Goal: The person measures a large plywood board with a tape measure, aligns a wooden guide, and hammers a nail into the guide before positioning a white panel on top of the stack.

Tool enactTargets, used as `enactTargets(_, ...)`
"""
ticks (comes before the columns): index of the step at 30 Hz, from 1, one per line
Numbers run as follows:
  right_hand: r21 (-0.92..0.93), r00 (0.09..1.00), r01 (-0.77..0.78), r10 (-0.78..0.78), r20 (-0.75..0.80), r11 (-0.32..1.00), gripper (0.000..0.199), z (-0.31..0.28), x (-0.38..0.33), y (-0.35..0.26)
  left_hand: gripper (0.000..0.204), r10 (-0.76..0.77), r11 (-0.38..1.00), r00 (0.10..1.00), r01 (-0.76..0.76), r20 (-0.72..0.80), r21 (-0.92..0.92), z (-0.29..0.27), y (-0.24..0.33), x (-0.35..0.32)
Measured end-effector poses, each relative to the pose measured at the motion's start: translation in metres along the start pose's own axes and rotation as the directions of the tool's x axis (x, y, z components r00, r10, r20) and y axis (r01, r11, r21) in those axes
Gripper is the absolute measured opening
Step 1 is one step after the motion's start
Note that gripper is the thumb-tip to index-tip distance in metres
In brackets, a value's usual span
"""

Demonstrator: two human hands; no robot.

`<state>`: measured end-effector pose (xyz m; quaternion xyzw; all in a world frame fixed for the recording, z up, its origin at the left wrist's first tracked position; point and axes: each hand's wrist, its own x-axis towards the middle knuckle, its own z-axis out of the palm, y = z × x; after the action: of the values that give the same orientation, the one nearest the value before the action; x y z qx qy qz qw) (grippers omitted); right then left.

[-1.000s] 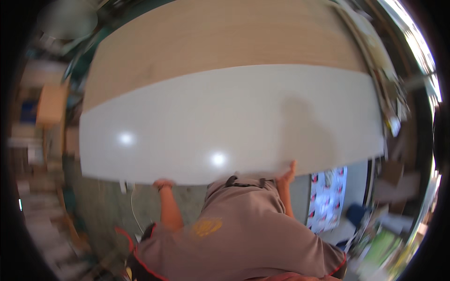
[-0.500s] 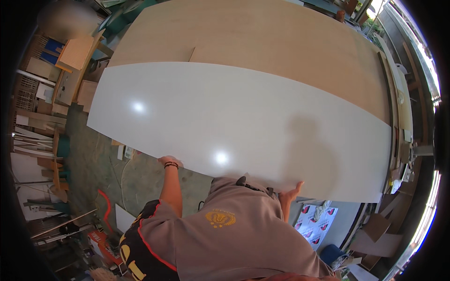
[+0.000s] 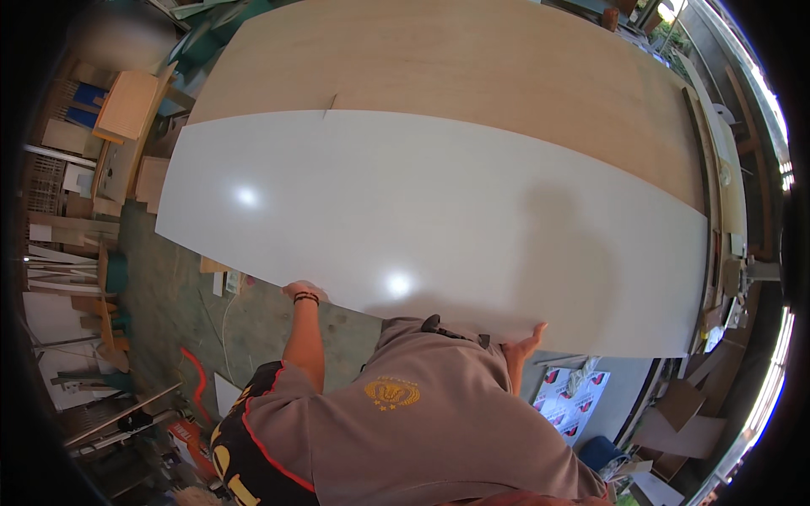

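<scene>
A large glossy white panel [image 3: 422,219] lies over a bigger bare plywood sheet [image 3: 456,67] and covers its near half. My left hand [image 3: 297,290], with a dark band at the wrist, grips the panel's near edge, its fingers hidden beneath. My right hand [image 3: 528,343] holds the same edge further right, thumb and fingertips showing against the underside. My torso in a brown shirt [image 3: 422,422] stands close to the edge between both hands.
Wood offcuts and small boards [image 3: 126,105] are stacked at the left. A green floor [image 3: 177,295] with a white cable and a red hose lies below. Printed sheets [image 3: 574,396] sit at lower right. A long cluttered bench [image 3: 730,211] runs along the right.
The view has turned, so the panel now slants down to the right and more of the floor at the left shows. Both hands stay on the panel's near edge.
</scene>
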<state>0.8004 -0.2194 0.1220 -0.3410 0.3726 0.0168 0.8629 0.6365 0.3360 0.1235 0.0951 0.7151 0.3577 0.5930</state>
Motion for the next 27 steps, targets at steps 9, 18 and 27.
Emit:
enactTargets(9, 0.072, 0.975, -0.056, 0.070, -0.211, 0.996, 0.060, 0.026, 0.041, 0.006, 0.075, -0.070, 0.995, 0.990, 0.079, 0.126, -0.066, 0.040, 0.003, -0.003)
enactTargets(18, -0.082, 0.976, 0.078, -0.093, -0.195, 0.994, 0.061, 0.055, 0.043, 0.003, 0.066, 0.070, 0.996, 0.990, -0.077, 0.121, 0.051, 0.077, 0.008, -0.049)
enactTargets(27, 0.052, 0.911, 0.254, -0.221, -0.347, 0.966, 0.057, 0.067, 0.076, 0.040, 0.048, 0.161, -0.980, 0.756, 0.050, 0.635, 0.190, 0.059, -0.011, 0.031)
